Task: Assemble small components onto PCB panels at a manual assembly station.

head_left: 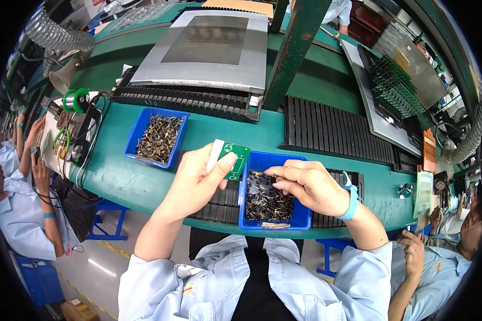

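My left hand (194, 179) grips a green circuit board (241, 153) with a white strip along its left edge; my thumb lies across its face. Directly to the right sits a blue bin (250, 222), holding many small dark parts with thin metal leads (268, 209). My right hand (315, 188) is over this bin, thumb and fingertips pinched together at its upper right part. Whatever lies between those fingertips is too small to make out. A light blue wrist strap (351, 203) circles my right wrist.
Another blue bin (137, 128) of small brownish leaded parts stands to the left. Beyond are black slotted racks (337, 128), a large grey panel (150, 64) and a green post (292, 56). A solder wire spool (76, 100) and cables lie left. Co-workers sit on both sides.
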